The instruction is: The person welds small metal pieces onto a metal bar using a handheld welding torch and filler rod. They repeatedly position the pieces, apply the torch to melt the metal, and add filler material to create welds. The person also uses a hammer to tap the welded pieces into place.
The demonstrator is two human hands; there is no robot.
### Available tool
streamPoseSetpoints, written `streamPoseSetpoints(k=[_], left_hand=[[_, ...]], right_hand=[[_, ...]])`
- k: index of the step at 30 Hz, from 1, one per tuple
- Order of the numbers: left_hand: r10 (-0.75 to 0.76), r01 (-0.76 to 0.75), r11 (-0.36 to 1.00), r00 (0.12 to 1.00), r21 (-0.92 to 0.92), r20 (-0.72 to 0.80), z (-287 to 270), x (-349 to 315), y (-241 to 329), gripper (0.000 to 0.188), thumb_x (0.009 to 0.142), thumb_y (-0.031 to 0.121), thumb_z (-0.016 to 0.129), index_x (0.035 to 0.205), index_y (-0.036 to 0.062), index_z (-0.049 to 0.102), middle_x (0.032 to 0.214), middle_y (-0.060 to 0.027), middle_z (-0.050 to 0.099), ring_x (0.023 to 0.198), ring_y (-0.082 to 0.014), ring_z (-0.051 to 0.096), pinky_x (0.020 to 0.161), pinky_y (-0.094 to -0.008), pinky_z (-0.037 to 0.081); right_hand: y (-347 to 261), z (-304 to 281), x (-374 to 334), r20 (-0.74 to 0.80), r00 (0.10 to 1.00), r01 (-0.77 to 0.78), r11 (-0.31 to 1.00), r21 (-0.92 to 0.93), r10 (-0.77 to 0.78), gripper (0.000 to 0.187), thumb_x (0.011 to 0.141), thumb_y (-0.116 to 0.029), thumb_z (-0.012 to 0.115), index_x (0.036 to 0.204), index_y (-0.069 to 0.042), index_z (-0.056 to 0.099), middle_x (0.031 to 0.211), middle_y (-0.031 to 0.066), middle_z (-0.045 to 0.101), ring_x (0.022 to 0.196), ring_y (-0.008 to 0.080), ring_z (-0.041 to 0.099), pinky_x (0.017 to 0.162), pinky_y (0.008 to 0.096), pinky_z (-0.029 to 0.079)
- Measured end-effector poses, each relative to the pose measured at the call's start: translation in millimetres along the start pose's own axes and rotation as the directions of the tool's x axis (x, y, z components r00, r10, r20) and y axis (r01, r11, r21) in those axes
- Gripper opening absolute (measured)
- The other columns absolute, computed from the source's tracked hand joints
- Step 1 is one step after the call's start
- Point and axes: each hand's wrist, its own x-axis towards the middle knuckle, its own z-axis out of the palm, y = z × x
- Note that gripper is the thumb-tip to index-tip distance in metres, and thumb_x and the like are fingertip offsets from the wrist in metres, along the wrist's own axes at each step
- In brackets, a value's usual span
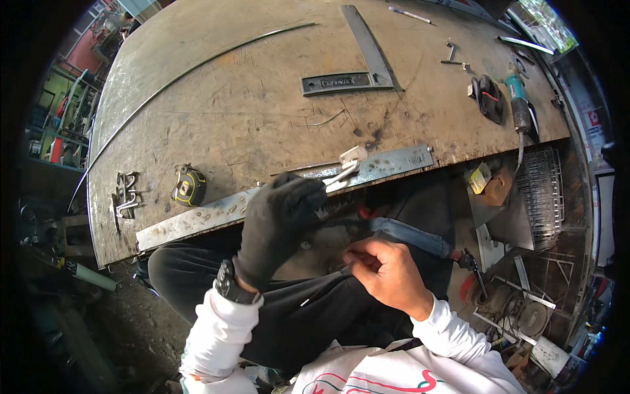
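Note:
My left hand [279,213], in a black glove, is closed at the near edge of the table. The near end of a pale bent metal piece [344,172] meets its curled fingers. That piece lies across a long flat steel strip [397,159] along the edge; the glove covers part of the strip. Bare and raised over my lap, my right hand [387,272] has thumb and fingertips pinched together. Anything between them is too small to make out. Left of the glove sits a black and yellow tape measure [189,186], beside a cluster of small bent metal pieces [126,196].
On the wooden tabletop [262,85] lie a try square [348,82], a long curved rod [177,79] and a marker [410,15]. An angle grinder [517,102] rests at the right edge. A wire basket [543,197] stands below, near a welding torch [420,236].

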Motion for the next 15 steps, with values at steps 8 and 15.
streamPoseSetpoints(k=[8, 15], left_hand=[[0.201, -0.198, 0.94, 0.979, 0.277, 0.015, 27.0, 54.4, -23.1, 0.019, 0.084, 0.021, 0.074, 0.1, 0.0101, 0.077, 0.095, -0.0066, 0.069, 0.086, -0.0288, 0.066, 0.078, -0.0426, 0.05], [0.06, -0.057, 0.996, 0.998, 0.073, -0.034, 28.5, 51.9, -17.1, 0.011, 0.088, 0.012, 0.068, 0.095, 0.0052, 0.073, 0.091, -0.0093, 0.071, 0.084, -0.0307, 0.065, 0.078, -0.0427, 0.051]], right_hand=[[20.9, -30.3, 5.2, -0.012, 0.999, -0.037, 0.997, -0.067, 0.036, 0.012, 0.092, -0.009, 0.073, 0.095, 0.002, 0.072, 0.081, 0.008, 0.072, 0.064, 0.011, 0.065, 0.06, 0.0258, 0.05], [24.0, -54.1, 29.7, -0.124, 0.988, -0.096, 0.995, -0.034, 0.091, 0.01, 0.092, -0.008, 0.073, 0.096, 0.001, 0.071, 0.078, 0.0048, 0.068, 0.067, 0.0076, 0.062, 0.06, 0.0236, 0.048]])
